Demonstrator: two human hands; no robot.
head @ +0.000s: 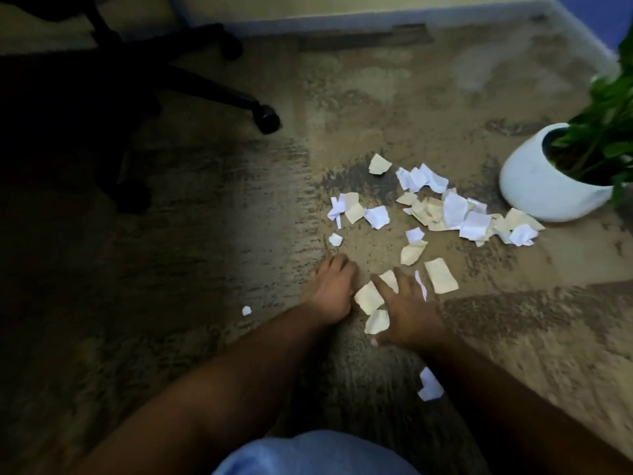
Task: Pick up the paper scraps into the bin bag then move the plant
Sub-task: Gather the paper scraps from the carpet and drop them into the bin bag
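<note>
Several white and cream paper scraps (442,207) lie scattered on the carpet, thickest beside the plant (603,132) in its white pot (534,183) at the right. My left hand (330,289) rests on the carpet with fingers curled, just left of a cream scrap (368,298). My right hand (407,306) lies flat with fingers spread, pressing on cream scraps and partly covering them. No bin bag is in view.
A black office chair base with castors (267,120) stands at the upper left. Stray white scraps lie near my arms (430,385) and at the left (246,310). A wall skirting (342,18) runs along the back. My blue-clad knee (315,454) is at the bottom.
</note>
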